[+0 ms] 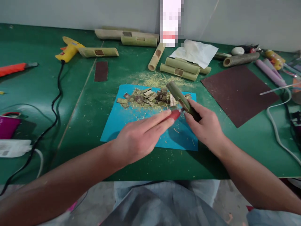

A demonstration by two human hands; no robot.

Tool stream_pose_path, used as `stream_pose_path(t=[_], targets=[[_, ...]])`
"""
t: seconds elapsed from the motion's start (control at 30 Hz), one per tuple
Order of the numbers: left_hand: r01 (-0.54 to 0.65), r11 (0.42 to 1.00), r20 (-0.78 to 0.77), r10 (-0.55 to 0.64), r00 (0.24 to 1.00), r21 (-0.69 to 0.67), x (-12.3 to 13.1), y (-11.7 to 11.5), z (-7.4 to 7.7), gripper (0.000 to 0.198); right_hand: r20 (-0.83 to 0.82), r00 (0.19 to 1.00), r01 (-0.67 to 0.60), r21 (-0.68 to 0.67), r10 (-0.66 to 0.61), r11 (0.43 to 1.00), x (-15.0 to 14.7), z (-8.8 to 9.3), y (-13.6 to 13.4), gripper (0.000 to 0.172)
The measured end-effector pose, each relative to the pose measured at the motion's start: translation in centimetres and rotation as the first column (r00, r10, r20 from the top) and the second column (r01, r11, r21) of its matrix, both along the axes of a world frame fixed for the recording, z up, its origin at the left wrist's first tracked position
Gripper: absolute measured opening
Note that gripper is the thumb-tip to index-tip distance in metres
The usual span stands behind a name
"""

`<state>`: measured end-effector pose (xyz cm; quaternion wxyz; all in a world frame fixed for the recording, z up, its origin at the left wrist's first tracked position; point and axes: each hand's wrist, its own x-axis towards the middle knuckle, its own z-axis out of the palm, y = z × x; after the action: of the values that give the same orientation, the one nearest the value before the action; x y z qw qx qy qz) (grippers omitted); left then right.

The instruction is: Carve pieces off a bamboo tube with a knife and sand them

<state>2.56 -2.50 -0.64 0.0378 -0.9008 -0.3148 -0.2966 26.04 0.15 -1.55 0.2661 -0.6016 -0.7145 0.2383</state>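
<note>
My right hand (207, 125) grips a green bamboo tube (175, 91), held tilted above the blue sheet (115, 125). In my left hand (138, 136) is a carving tool with a red handle (175, 115) and a short metal tip. That tip meets the cut opening in the tube's side, close to my right thumb; its exact shape is too small to make out. Behind the tube, bamboo chips (150, 96) lie heaped on the sheet among fine shavings.
Several notched bamboo tubes (138, 41) lie at the back, some under white paper (192, 51). Brown sandpaper (240, 94) is on the right, with a smaller piece (101, 71) at left. A yellow glue gun (69, 50) trails a black cord (57, 103) across the green table.
</note>
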Motion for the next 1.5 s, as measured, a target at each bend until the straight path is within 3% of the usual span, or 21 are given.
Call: stream_pose_path(t=[0.1,0.2,0.3,0.43,0.67,0.77,0.83,0.93,1.07,1.2,1.33,1.5], targets=[[-0.042,0.997,-0.025,0.043,0.999,0.058,0.0,0.1,0.1,0.034,-0.005,1.000,0.004,0.012,-0.004,1.000,-0.1,0.1,0.0,0.055],[0.019,1.000,-0.007,-0.019,1.000,-0.020,-0.1,0.1,0.3,0.033,0.004,1.000,-0.003,-0.002,0.003,1.000,-0.1,0.0,0.1,0.054],[-0.027,1.000,0.001,0.027,1.000,-0.008,-0.2,0.3,0.3,0.035,-0.006,1.000,0.008,0.004,-0.008,1.000,-0.1,-0.1,0.0,0.054],[0.022,0.998,0.067,-0.018,0.998,-0.064,-0.3,0.4,0.2,0.035,0.005,1.000,0.000,0.000,0.000,1.000,-0.1,-0.1,0.0,0.051],[0.001,0.994,0.063,0.005,0.998,-0.107,-0.3,0.6,0.6,0.035,-0.013,1.000,0.004,0.019,-0.004,1.000,0.0,-0.3,0.1,0.051],[-0.072,0.997,0.053,0.071,0.996,0.025,-0.2,0.4,0.7,0.034,-0.026,1.000,0.009,0.028,-0.008,1.000,0.0,-0.2,0.0,0.054],[-0.047,0.995,-0.008,0.048,0.999,0.093,-0.2,0.2,0.7,0.034,-0.013,1.000,0.006,0.022,-0.006,1.000,0.0,-0.1,-0.1,0.054],[0.035,0.999,-0.046,-0.034,0.998,0.018,-0.1,0.0,0.7,0.035,0.018,1.000,0.006,-0.002,-0.006,1.000,-0.1,0.0,-0.1,0.052],[-0.015,0.989,-0.100,0.030,0.995,0.145,-0.2,0.0,0.9,0.033,0.022,1.000,0.019,-0.011,-0.019,1.000,-0.2,0.0,-0.1,0.054],[0.026,0.997,-0.096,-0.019,0.995,0.068,-0.2,0.0,1.0,0.032,0.016,1.000,0.002,-0.026,-0.002,1.000,-0.1,0.1,-0.1,0.051],[-0.034,0.976,-0.135,0.064,0.989,0.215,0.0,-0.1,1.1,0.030,0.034,0.999,0.021,-0.003,-0.021,1.000,-0.1,0.3,-0.1,0.051],[0.053,0.960,-0.274,0.025,0.962,0.274,0.6,-0.6,0.6,0.023,0.059,0.998,-0.030,-0.051,0.033,0.998,-0.2,0.2,0.0,0.039]])
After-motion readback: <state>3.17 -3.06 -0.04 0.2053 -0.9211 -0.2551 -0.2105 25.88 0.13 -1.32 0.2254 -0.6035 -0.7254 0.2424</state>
